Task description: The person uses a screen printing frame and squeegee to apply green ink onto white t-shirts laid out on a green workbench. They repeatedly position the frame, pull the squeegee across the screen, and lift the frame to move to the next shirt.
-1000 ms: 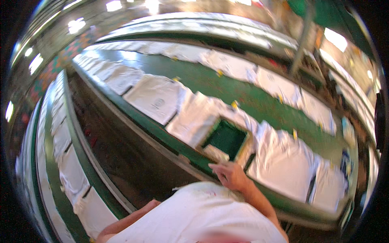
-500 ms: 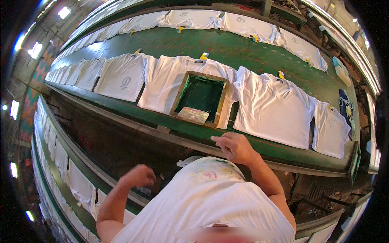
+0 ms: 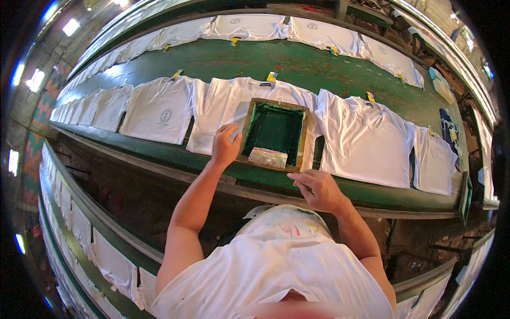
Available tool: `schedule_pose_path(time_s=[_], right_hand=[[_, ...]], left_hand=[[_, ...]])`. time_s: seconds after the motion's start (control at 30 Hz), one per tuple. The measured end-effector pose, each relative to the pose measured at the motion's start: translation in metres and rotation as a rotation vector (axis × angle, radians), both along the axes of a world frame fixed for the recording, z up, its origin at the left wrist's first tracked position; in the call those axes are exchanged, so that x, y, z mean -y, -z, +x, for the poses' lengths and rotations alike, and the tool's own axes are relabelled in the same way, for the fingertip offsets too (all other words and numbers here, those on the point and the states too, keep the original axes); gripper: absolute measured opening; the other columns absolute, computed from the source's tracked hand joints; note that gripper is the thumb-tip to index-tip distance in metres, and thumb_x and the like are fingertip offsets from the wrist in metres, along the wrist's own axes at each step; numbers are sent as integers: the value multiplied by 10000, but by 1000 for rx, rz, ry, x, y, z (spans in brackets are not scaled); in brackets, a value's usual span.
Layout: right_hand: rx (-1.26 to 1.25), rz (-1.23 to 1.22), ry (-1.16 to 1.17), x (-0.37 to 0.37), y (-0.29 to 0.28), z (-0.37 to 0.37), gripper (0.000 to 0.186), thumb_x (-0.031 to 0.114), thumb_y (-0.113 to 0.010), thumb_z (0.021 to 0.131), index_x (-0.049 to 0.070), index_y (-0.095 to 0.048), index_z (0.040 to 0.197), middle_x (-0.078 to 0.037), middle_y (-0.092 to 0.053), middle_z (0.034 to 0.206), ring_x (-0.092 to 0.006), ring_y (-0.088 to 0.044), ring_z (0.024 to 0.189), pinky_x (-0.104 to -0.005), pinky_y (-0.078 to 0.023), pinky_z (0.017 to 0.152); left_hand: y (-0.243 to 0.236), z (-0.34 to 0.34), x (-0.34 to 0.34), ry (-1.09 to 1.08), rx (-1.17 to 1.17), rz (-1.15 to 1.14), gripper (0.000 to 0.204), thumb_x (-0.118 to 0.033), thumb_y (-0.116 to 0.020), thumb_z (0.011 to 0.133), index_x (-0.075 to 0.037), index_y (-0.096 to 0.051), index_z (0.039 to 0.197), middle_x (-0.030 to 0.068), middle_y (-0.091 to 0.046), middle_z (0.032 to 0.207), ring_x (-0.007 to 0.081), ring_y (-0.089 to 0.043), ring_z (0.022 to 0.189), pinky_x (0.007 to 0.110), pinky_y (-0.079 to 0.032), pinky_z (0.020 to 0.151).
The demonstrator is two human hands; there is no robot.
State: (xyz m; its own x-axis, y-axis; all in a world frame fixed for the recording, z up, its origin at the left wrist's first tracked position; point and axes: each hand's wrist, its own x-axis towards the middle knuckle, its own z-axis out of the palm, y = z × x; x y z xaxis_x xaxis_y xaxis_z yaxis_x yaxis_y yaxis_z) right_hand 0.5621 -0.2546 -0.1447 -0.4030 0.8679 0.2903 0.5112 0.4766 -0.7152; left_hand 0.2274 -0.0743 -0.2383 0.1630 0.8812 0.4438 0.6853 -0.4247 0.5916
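A wooden screen frame (image 3: 304, 135) with dark green ink inside lies on a white T-shirt (image 3: 212, 111). A pale, paint-stained block (image 3: 268, 157) sits along the frame's near side. My left hand (image 3: 226, 143) is beside the frame's left side, fingers loosely curved and apart, holding nothing visible. My right hand (image 3: 314, 189) is just below the frame's near right corner, index finger extended and the others bent but apart, nothing seen in it. I cannot tell whether it touches the frame.
The long green table (image 3: 239, 58) carries rows of white shirts (image 3: 364, 143) with small yellow tags (image 3: 371, 97). Dark cloth (image 3: 449, 133) and a pale bottle-like item (image 3: 441, 85) lie at the right end. A parallel rack of shirts (image 3: 111, 260) runs behind me, lower left.
My view has turned toward the table. My left hand has risen from beside my body to the frame's left side. My right hand remains near its lower edge.
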Motion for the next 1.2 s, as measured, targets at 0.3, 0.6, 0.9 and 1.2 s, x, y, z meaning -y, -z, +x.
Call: schedule_pose_path(time_s=[0.3,0.6,0.9,1.2], right_hand=[[-33,19,307,-12,36,-24,445,-53,-722,910,37,-732,1346,-205,-746,1185,-416,-692,1153,-481,-573,1001],[-446,-333,736,-43,121,-25,563,62,-733,1018,5,-578,1556,-196,-661,1440,-303,-681,1272,-402,-552,1093],[-855,-600,601,-60,131,-25,567,156,-646,1128,-53,-484,1630,-59,-665,1396,-152,-616,1263,-308,-456,1129],[-998,-422,650,-20,117,33,634,160,-671,1115,-19,-448,1681,-72,-639,1478,-146,-587,1313,-297,-453,1136]], left_hand=[[48,28,-29,0,85,-207,444,-11,-793,867,-24,-753,1308,206,-747,1257,406,-691,1188,471,-567,1022],[54,23,-18,36,86,-46,320,-4,-759,917,-74,-784,1228,210,-727,1230,423,-647,1244,520,-512,1079],[43,17,1,64,110,134,226,-34,-771,970,-63,-806,1191,201,-718,1330,390,-663,1274,479,-540,1063],[3,87,64,-7,321,-200,281,4,-798,967,-51,-802,1243,224,-682,1458,290,-716,1225,349,-608,940]])
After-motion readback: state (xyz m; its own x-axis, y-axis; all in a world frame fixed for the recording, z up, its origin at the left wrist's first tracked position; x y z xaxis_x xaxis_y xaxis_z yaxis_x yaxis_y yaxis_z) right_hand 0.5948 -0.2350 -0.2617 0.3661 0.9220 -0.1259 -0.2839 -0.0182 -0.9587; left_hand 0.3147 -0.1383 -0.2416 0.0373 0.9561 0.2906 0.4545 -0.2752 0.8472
